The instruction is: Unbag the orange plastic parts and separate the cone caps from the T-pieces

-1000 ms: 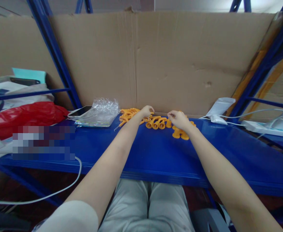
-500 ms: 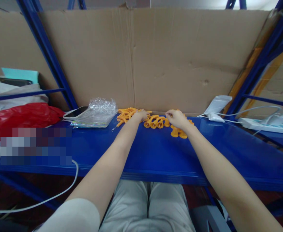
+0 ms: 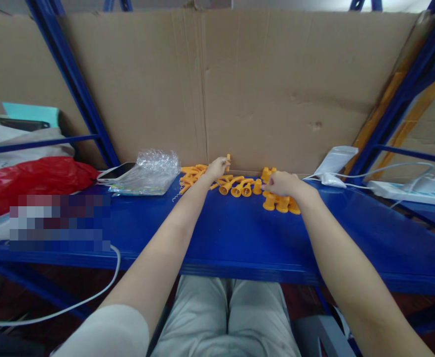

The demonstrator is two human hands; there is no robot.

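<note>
My left hand (image 3: 216, 169) is closed around a small orange plastic corkscrew handle (image 3: 228, 158), raised upright near the cardboard. Beneath it and to its left lies a pile of orange corkscrew handles (image 3: 192, 173), one with its metal spiral (image 3: 175, 197) showing. Between my hands several orange pieces with flared, bell-shaped ends (image 3: 235, 191) lie in a row, and an orange cup-shaped base (image 3: 257, 186) stands at its right end. My right hand (image 3: 282, 183) is curled over a group of orange bases (image 3: 282, 204); its fingertips are hidden among them.
The blue shelf (image 3: 224, 238) has a tall cardboard sheet (image 3: 277, 89) behind it. To the left are a clear plastic bag (image 3: 152, 173), a phone (image 3: 118, 172) and a red bag (image 3: 38, 181). A white packet (image 3: 336, 161) and a power strip (image 3: 410, 192) lie to the right.
My left hand has risen slightly from the pile with an orange corkscrew handle in it. My right hand has shifted right and lower over the bases, with its fingers curled.
</note>
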